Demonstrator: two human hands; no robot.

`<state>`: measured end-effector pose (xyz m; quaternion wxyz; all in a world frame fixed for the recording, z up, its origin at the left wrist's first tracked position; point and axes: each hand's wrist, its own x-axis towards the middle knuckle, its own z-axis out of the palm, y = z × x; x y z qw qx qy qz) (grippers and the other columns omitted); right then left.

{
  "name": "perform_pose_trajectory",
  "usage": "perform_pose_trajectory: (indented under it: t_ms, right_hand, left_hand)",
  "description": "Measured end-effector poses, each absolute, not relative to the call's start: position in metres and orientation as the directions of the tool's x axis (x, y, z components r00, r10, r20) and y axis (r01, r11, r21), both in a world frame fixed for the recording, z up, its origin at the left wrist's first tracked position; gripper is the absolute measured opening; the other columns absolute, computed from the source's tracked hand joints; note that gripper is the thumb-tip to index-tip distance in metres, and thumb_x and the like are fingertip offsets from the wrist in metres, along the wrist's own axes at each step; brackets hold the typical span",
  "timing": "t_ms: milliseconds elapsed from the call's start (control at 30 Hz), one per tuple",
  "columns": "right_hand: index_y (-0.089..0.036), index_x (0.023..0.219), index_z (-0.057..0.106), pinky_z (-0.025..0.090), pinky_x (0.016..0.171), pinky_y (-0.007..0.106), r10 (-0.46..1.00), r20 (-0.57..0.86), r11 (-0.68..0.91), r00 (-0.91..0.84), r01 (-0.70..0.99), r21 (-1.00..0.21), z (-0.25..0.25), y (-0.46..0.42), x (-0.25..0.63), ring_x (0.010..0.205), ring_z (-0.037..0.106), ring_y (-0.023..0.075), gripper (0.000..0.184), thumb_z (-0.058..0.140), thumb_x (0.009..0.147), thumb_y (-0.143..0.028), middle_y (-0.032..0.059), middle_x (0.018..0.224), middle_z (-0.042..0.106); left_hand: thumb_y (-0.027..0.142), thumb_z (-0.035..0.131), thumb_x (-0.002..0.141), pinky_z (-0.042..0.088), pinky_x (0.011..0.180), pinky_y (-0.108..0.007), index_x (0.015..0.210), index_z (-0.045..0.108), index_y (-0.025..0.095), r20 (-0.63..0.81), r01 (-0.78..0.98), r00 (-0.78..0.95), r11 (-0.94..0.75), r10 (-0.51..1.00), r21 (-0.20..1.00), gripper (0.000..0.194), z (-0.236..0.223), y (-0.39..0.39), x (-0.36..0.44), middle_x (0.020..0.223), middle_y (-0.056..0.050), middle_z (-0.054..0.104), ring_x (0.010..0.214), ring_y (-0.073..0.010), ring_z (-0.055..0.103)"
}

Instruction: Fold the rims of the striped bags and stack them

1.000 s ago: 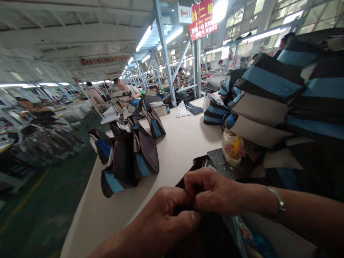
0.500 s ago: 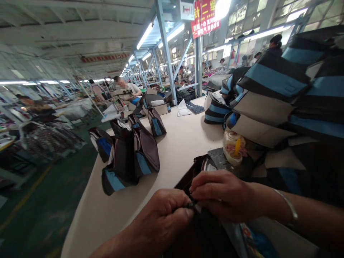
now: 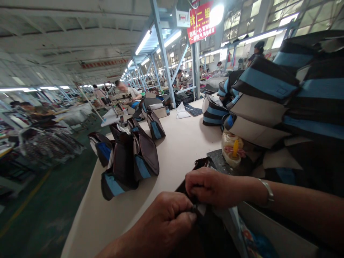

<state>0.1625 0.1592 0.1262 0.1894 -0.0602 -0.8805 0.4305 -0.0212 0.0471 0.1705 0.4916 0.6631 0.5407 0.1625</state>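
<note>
Now pinching a dark, soft fabric bag piece (image 3: 215, 234) with both hands, low in the view, over the near part of a pale cream surface (image 3: 174, 154). With the left hand (image 3: 166, 216), gripping an edge between thumb and bent forefinger; with the right hand (image 3: 209, 184), just beside and slightly farther out, closed on the same piece, fingers curled under and tips hidden. On the right wrist, a broad silver metal bracelet (image 3: 267, 191). Beside the piece, below the right forearm, a shiny clear plastic wrapping with colourful print (image 3: 249, 240), partly in shadow.

Just beyond the right hand, a speckled dark grey mat (image 3: 216, 159), and next to it a translucent tub with pink contents and a yellow stick (image 3: 232, 148). Farther right, a tall heap of black, blue and beige fabric bags (image 3: 271, 80). Across to the left, well apart from the hands, a cluster of upright dark bags with blue panels (image 3: 146, 152). Toward the far end, a folded white fabric piece (image 3: 183, 111); past that, a seated co-worker in a light top (image 3: 133, 92).
</note>
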Motion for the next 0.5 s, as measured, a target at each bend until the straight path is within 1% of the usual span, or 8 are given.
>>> perform_pose_trajectory:
  t_ms: [33,100,133,200,267,300,400,500]
  right_hand:
    - [-0.012,0.088,0.058,0.043,0.066,0.023,0.280,0.231,0.493,-0.932,-0.067,-0.867,0.124,0.162,0.164,0.069,0.051,0.0107,0.013,0.049,0.092,-0.020,0.0023,0.078,0.059]
    - [-0.010,0.095,0.060,0.047,0.073,0.025,0.257,0.193,0.337,-0.947,-0.100,-0.936,0.123,0.166,0.167,0.077,0.055,0.0120,0.024,0.046,0.099,-0.030,0.0060,0.087,0.061]
    - [-0.010,0.098,0.060,0.047,0.076,0.027,0.249,0.235,0.345,-0.940,-0.140,-0.928,0.123,0.167,0.169,0.081,0.056,0.0130,0.026,0.049,0.099,-0.034,0.0075,0.091,0.062]
    - [-0.011,0.100,0.061,0.046,0.078,0.027,0.210,0.352,0.491,-0.912,-0.213,-0.845,0.126,0.165,0.171,0.084,0.056,0.0142,0.024,0.059,0.095,-0.034,0.0085,0.094,0.061]
    - [-0.012,0.097,0.060,0.044,0.074,0.025,0.139,0.429,0.640,-0.893,-0.250,-0.727,0.128,0.160,0.171,0.080,0.054,0.0134,0.015,0.062,0.090,-0.025,0.0073,0.091,0.060]
    - [-0.013,0.095,0.058,0.042,0.071,0.024,0.114,0.437,0.688,-0.892,-0.246,-0.683,0.130,0.157,0.169,0.077,0.052,0.0127,0.009,0.058,0.090,-0.020,0.0066,0.090,0.058]
    - [-0.014,0.089,0.054,0.037,0.067,0.025,0.144,0.372,0.756,-0.917,-0.141,-0.640,0.131,0.150,0.163,0.072,0.046,0.0120,0.008,0.047,0.091,-0.014,0.0038,0.084,0.053]
    - [-0.014,0.084,0.053,0.036,0.068,0.025,0.287,0.238,0.675,-0.928,0.020,-0.737,0.127,0.148,0.159,0.071,0.043,0.0117,0.012,0.045,0.093,-0.018,0.0010,0.078,0.051]
  left_hand:
    - [0.032,0.047,0.088,0.026,0.056,-0.027,0.066,0.042,0.017,-0.324,0.565,0.357,0.073,0.876,0.822,0.027,0.170,0.047,-0.022,0.068,0.003,0.036,0.064,-0.0112,0.034]
    - [0.033,0.047,0.088,0.026,0.057,-0.027,0.067,0.043,0.017,-0.337,0.568,0.332,0.099,0.881,0.817,0.027,0.169,0.045,-0.025,0.067,0.003,0.036,0.064,-0.0114,0.034]
    - [0.035,0.047,0.089,0.026,0.057,-0.027,0.067,0.043,0.017,-0.341,0.561,0.320,0.113,0.884,0.820,0.028,0.168,0.045,-0.027,0.067,0.003,0.036,0.064,-0.0114,0.034]
    - [0.036,0.046,0.089,0.026,0.057,-0.027,0.068,0.044,0.017,-0.348,0.545,0.312,0.133,0.884,0.828,0.028,0.167,0.044,-0.030,0.067,0.003,0.036,0.064,-0.0115,0.033]
    - [0.034,0.046,0.089,0.025,0.056,-0.026,0.067,0.042,0.017,-0.344,0.542,0.312,0.132,0.885,0.830,0.028,0.167,0.044,-0.029,0.067,0.003,0.036,0.064,-0.0114,0.033]
    - [0.033,0.045,0.089,0.026,0.056,-0.026,0.066,0.041,0.018,-0.340,0.547,0.309,0.127,0.888,0.828,0.028,0.166,0.045,-0.029,0.067,0.003,0.035,0.064,-0.0114,0.033]
    - [0.029,0.043,0.089,0.027,0.058,-0.027,0.065,0.040,0.017,-0.288,0.579,0.304,0.064,0.908,0.813,0.027,0.162,0.047,-0.025,0.066,0.003,0.037,0.064,-0.0119,0.035]
    - [0.027,0.043,0.089,0.028,0.060,-0.028,0.064,0.040,0.017,-0.195,0.586,0.317,-0.030,0.928,0.810,0.027,0.157,0.048,-0.024,0.067,0.002,0.041,0.065,-0.0119,0.039]
